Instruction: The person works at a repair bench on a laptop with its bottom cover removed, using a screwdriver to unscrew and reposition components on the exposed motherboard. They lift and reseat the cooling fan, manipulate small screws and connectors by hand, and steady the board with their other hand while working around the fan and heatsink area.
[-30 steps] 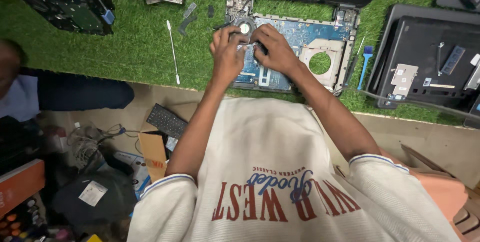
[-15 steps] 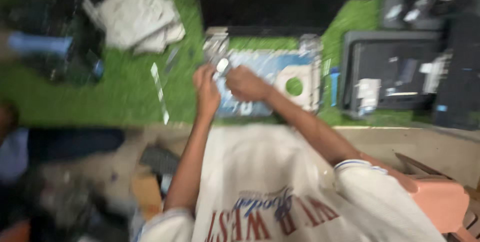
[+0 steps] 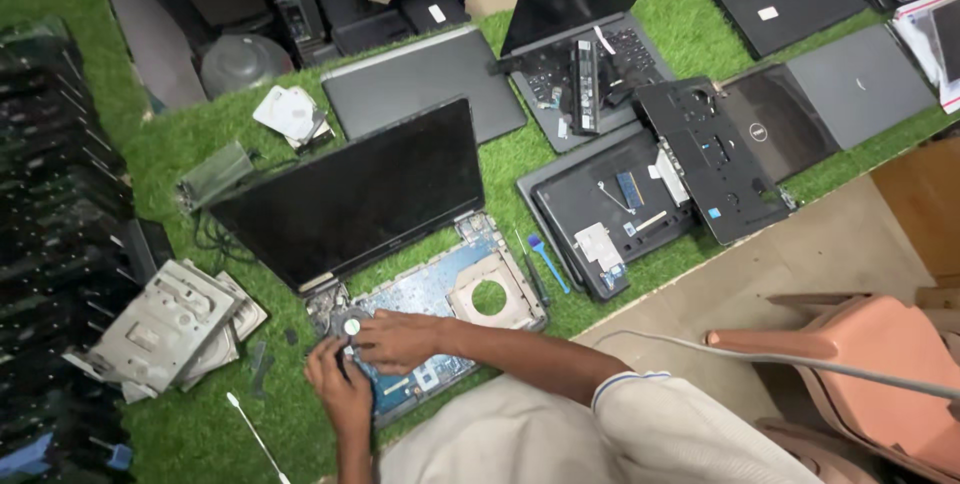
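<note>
A laptop repair workshop: dismantled laptops (image 3: 600,74) and loose parts (image 3: 165,324) cover green turf (image 3: 170,144)

A single head-worn camera looks steeply down and forward from above the seated person, fairly high over the green artificial-grass mat (image 3: 160,154). Both hands sit low in frame; beyond them the opened laptop with blue circuit board (image 3: 440,294) lies tilted.

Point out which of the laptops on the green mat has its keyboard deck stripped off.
The open laptop under both hands: its blue board lies bare, unlike the closed or keyboarded others.
</note>
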Demonstrator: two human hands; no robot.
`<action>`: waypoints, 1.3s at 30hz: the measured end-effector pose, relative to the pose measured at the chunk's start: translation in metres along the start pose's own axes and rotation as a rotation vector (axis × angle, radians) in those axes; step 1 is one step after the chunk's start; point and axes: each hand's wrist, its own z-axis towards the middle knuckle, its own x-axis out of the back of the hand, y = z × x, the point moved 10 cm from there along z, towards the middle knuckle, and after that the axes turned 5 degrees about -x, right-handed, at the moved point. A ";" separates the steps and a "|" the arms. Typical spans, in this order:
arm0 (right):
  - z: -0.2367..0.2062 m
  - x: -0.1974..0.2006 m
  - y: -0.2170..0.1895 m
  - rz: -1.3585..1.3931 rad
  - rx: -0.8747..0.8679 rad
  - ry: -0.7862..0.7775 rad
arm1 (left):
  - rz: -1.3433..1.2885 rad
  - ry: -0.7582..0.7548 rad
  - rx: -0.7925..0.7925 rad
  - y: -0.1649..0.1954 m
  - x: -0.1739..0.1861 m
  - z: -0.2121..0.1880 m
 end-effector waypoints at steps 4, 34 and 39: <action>0.001 -0.002 0.005 0.014 -0.007 -0.015 | 0.009 0.000 -0.015 0.003 0.001 0.006; 0.033 -0.012 0.031 0.081 0.058 -0.104 | 0.149 -0.021 0.124 -0.013 -0.018 0.026; 0.034 0.004 0.036 0.133 -0.087 -0.058 | 0.159 0.010 0.068 0.000 -0.012 0.027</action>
